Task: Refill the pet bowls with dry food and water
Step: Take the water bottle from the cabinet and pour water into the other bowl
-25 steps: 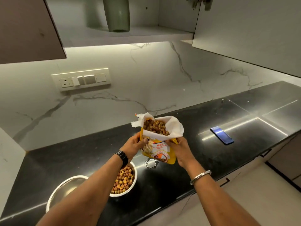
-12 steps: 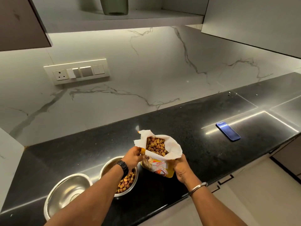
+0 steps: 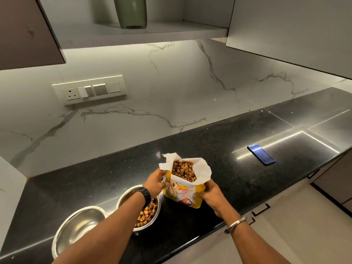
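A yellow pet food bag stands upright on the black counter, its white torn top open and full of brown kibble. My left hand grips the bag's left edge near the top. My right hand holds its lower right side. Left of the bag sits a steel bowl holding kibble, partly hidden by my left forearm. Further left an empty steel bowl rests near the counter's front edge.
A blue phone lies on the counter to the right. A switch panel is on the marble wall. Overhead are cabinets and a shelf with a green vase. The drawer handles sit below the counter edge.
The bag has come down from being held in the air to standing on the counter beside the kibble bowl. Both hands remain on it.
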A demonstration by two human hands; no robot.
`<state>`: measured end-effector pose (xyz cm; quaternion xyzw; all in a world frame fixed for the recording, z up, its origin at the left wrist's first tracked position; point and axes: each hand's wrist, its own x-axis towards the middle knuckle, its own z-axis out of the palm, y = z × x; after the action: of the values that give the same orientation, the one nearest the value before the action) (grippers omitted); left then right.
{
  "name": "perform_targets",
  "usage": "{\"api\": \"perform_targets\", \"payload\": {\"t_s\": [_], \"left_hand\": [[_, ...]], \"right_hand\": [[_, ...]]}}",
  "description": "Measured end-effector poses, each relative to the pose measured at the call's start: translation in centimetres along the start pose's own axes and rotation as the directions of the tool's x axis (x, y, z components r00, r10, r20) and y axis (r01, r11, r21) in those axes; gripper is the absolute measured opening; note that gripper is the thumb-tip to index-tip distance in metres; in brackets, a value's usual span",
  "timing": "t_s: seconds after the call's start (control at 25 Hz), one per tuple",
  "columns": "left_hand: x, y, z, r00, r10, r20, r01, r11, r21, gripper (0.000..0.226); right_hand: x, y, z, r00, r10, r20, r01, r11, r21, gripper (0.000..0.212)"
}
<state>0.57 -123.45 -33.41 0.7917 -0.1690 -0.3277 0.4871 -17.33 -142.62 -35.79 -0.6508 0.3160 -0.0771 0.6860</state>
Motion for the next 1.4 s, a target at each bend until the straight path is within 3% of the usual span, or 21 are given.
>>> {"api": "perform_targets", "payload": {"t_s": [0.12, 0.24, 0.32, 0.48, 0.68, 0.76, 0.92, 1.0, 1.12, 1.28, 1.4], "left_hand": [[-1.3, 1.5, -1.0, 0.99, 0.038, -0.135, -0.038, 0.999, 0.003, 0.059], [-3.2, 4.4, -2.3, 0.943, 0.1, -0.317, -0.12, 0.992, -0.047, 0.039], [-4.7, 7.3, -3.2, 0.894, 0.175, -0.412, -0.21, 0.977, -0.039, 0.027], [-8.8, 14.5, -4.7, 0.783, 0.415, -0.463, -0.443, 0.895, 0.054, 0.019], [-13.8, 25.0, -7.7, 0.582, 0.626, -0.519, -0.652, 0.74, 0.161, 0.013], [-15.8, 28.9, -9.1, 0.491, 0.677, -0.548, -0.716, 0.672, 0.188, 0.013], [-17.8, 35.6, -12.1, 0.399, 0.667, -0.629, -0.771, 0.615, 0.163, 0.017], [-17.6, 38.2, -13.8, 0.402, 0.636, -0.659, -0.748, 0.643, 0.164, 0.025], [-16.5, 41.0, -16.0, 0.465, 0.572, -0.676, -0.667, 0.728, 0.157, 0.047], [-13.2, 43.4, -18.9, 0.602, 0.498, -0.624, -0.577, 0.812, 0.091, 0.077], [-10.9, 44.2, -20.7, 0.7, 0.413, -0.583, -0.49, 0.871, 0.028, 0.079]], "right_hand": [[-1.5, -2.8, -0.3, 0.959, -0.146, -0.242, 0.106, 0.98, -0.17, 0.059], [-3.6, -7.4, -0.2, 0.82, -0.372, -0.436, 0.27, 0.922, -0.279, 0.042], [-5.1, -11.6, 0.5, 0.755, -0.499, -0.425, 0.392, 0.863, -0.317, 0.037], [-8.2, -20.9, 2.7, 0.608, -0.737, -0.294, 0.63, 0.674, -0.387, 0.029], [-11.6, -34.3, 5.9, 0.402, -0.902, -0.16, 0.808, 0.431, -0.401, 0.024], [-12.3, -39.2, 7.1, 0.364, -0.921, -0.141, 0.849, 0.39, -0.357, 0.027], [-11.8, -46.8, 9.6, 0.445, -0.893, -0.063, 0.866, 0.447, -0.223, 0.046], [-10.3, -49.2, 10.7, 0.51, -0.86, -0.021, 0.844, 0.505, -0.182, 0.057], [-7.4, -51.9, 12.1, 0.607, -0.795, -0.003, 0.784, 0.599, -0.162, 0.073], [-3.7, -54.0, 13.3, 0.677, -0.736, 0.02, 0.724, 0.66, -0.203, 0.088], [-1.5, -55.0, 13.8, 0.717, -0.695, 0.054, 0.69, 0.696, -0.2, 0.097]]}}
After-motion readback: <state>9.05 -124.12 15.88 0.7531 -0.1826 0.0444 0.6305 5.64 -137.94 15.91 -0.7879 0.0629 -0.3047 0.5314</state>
